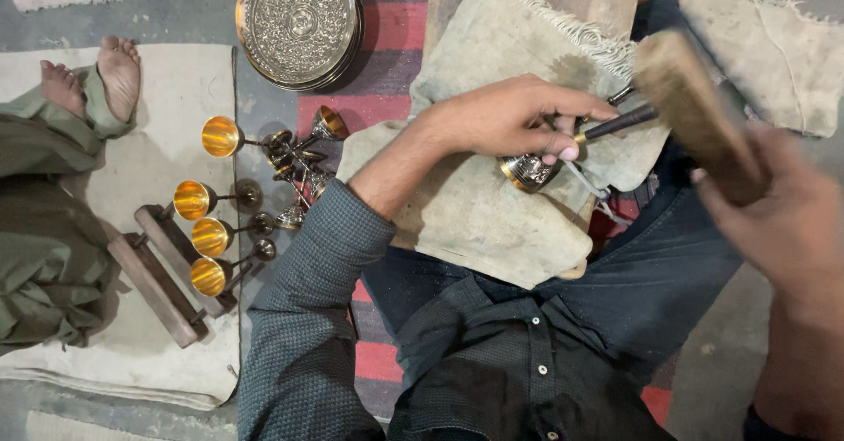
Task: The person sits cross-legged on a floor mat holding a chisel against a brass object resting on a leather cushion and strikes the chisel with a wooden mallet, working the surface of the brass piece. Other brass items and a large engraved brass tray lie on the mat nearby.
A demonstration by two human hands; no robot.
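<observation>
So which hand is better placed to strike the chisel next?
The right hand: it holds the wooden mallet raised beside the chisel. The left hand is busy steadying chisel and goblet.

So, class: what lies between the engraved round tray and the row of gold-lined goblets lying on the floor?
In the head view, only bare floor lies between the tray and the goblets.

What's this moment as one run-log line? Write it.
left hand: steadies chisel on engraved metal cup | right hand: wooden mallet raised, blurred | goblets lying nearby

Glossy engraved metal goblet (pixel 529 170) on rough frayed cloth (pixel 492 204); matt wooden mallet (pixel 694 111).
</observation>
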